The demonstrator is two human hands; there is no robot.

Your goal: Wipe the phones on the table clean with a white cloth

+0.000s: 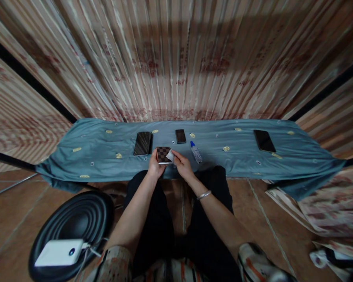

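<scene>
Over the near edge of the blue cloth, the left hand is gripping a checked wallet by its side, while the right hand is pinching a white tissue against it. Wiping is seemingly underway, calling next for a steady left grip. Beyond, a blue-capped bottle is lying.

Striped curtains hang behind the teal cloth-covered tabletop and at both sides, black poles slanting at either end. Pale seams cross the brown tiled floor; a round black stool stands left. Light is dim.
</scene>
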